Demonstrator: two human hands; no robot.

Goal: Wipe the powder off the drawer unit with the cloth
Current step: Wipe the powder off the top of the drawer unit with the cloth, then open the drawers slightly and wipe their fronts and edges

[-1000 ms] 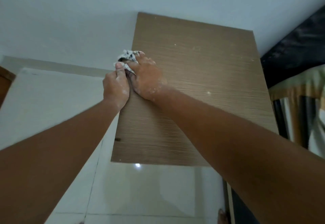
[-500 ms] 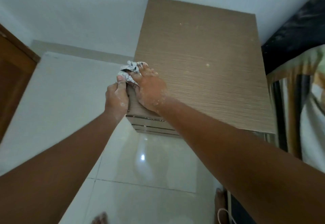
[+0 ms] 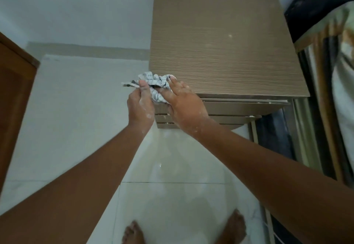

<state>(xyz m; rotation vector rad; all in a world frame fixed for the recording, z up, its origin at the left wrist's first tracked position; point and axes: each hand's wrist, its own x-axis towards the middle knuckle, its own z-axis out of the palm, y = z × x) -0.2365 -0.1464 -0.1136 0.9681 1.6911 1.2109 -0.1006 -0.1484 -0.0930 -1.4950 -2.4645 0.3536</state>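
Both hands grip a bunched checked cloth (image 3: 153,83) at the front left corner of the drawer unit (image 3: 226,52). The left hand (image 3: 140,105) pinches one end; the right hand (image 3: 183,105) presses it against the unit's edge. White powder (image 3: 229,36) specks the top and drawer (image 3: 239,107) fronts, all shut.

Bare forearms, powder-dusted left hand (image 3: 140,107) and right hand (image 3: 184,107).

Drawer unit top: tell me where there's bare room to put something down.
Nearly the whole top of the drawer unit is bare, from the wall back edge to the bed side. Only the front left corner is crowded, where both hands bunch the cloth.
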